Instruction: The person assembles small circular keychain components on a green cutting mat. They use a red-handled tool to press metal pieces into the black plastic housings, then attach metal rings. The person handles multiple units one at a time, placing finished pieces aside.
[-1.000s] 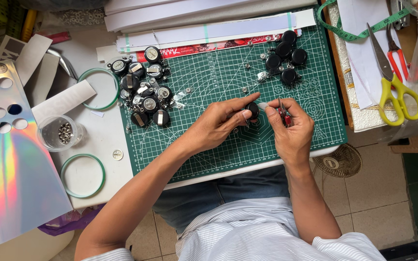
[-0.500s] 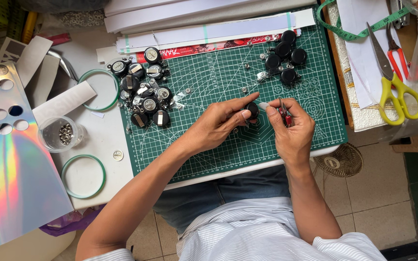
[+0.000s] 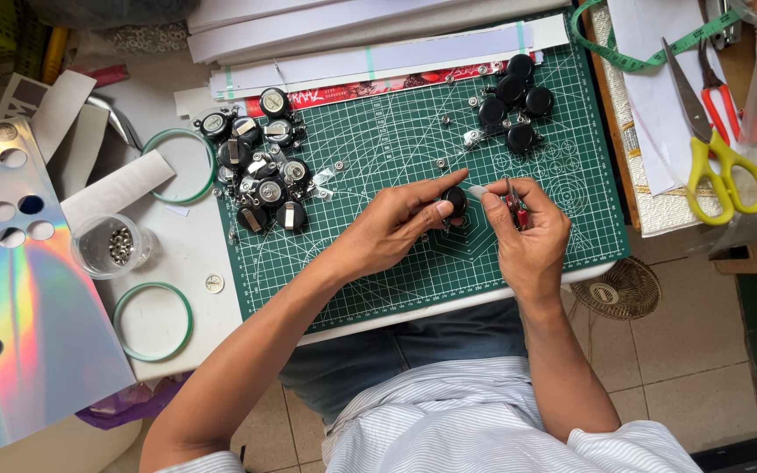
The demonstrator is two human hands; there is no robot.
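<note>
My left hand (image 3: 392,229) pinches a small round black reel piece (image 3: 456,200) over the green cutting mat (image 3: 378,158). My right hand (image 3: 523,229) holds a small red-handled tool (image 3: 516,203) and touches the same black piece with a fingertip. Both hands meet near the middle of the mat. A heap of black and silver round parts (image 3: 260,171) lies at the mat's left. Several finished black round pieces (image 3: 510,96) sit at its upper right. Small metal bits (image 3: 442,163) are scattered between.
A clear cup of small metal rings (image 3: 114,245) and two green hoops (image 3: 149,321) stand on the white table to the left. A holographic sheet with punched holes (image 3: 19,315) lies far left. Yellow-handled scissors (image 3: 716,149), red pliers and a green tape measure (image 3: 624,52) are at right.
The hands stay together over the mat; only small finger shifts on the black piece are visible.
</note>
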